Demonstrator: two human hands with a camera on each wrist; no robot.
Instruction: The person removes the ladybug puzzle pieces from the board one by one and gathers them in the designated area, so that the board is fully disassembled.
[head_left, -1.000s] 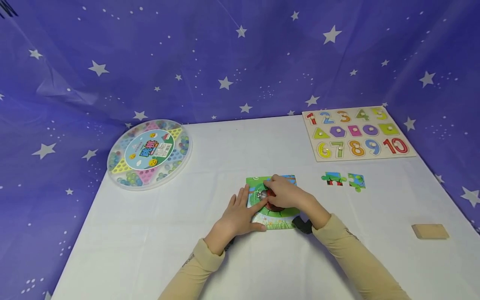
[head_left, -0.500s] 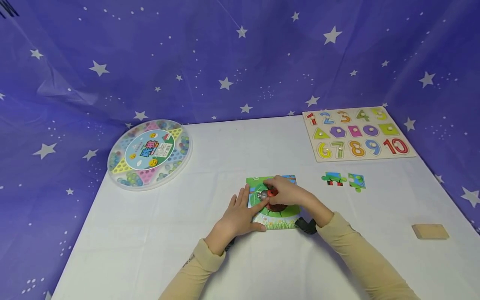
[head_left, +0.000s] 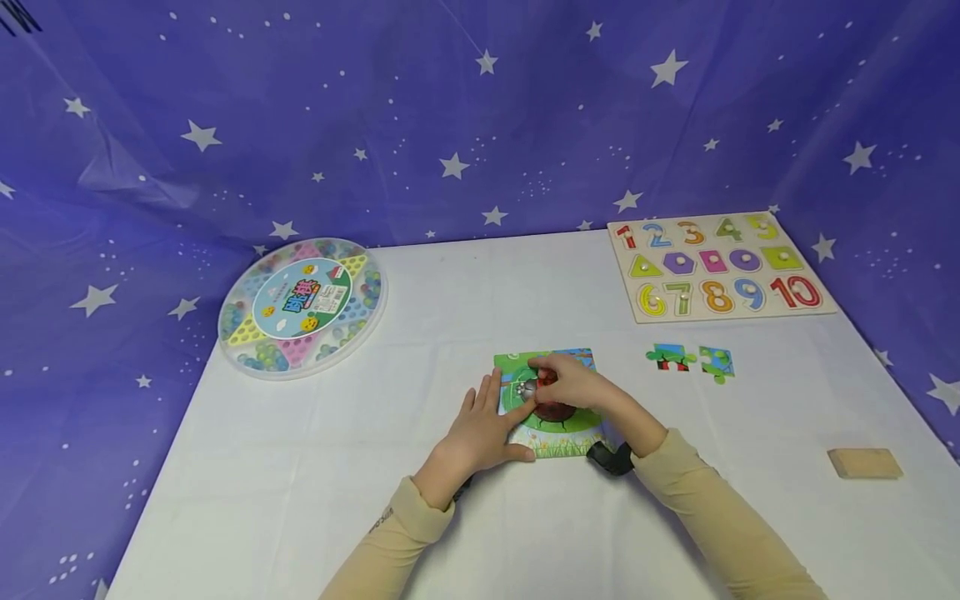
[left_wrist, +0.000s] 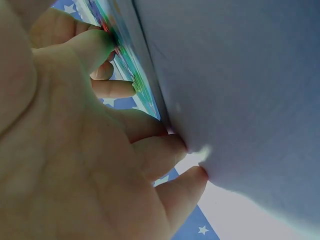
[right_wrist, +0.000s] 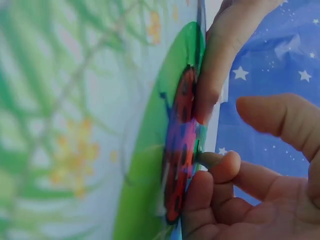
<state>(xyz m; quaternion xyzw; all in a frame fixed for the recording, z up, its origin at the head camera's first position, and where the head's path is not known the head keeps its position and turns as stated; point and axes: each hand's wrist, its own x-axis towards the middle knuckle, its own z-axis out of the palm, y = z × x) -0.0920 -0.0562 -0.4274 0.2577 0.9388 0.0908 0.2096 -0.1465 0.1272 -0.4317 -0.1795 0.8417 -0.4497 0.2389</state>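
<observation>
A square ladybug puzzle (head_left: 558, 446) lies flat on the white table. The left hand (head_left: 476, 433) rests at its left side, thumb at the lower edge and forefinger reaching to the picture's middle. Bent fingers of the right hand (head_left: 581, 387) touch the puzzle's upper middle, over the ladybug. In the right wrist view, fingertips of the right hand (right_wrist: 260, 200) meet the puzzle (right_wrist: 75, 100) with the thumb raised off it, and a finger of the left hand (right_wrist: 222, 60) touches the ladybug. The left wrist view shows the left hand (left_wrist: 90, 140) along the puzzle edge (left_wrist: 135, 70).
Two loose puzzle pieces, one green and red (head_left: 671, 357) and one green and blue (head_left: 717, 362), lie right of the puzzle. Behind them is a number board (head_left: 701, 287). A wooden block (head_left: 865, 463) lies far right, a round marble game box (head_left: 303, 308) back left.
The right hand's fingers have shifted slightly on the puzzle, and the hand sits a little differently over the ladybug. The left hand keeps its place.
</observation>
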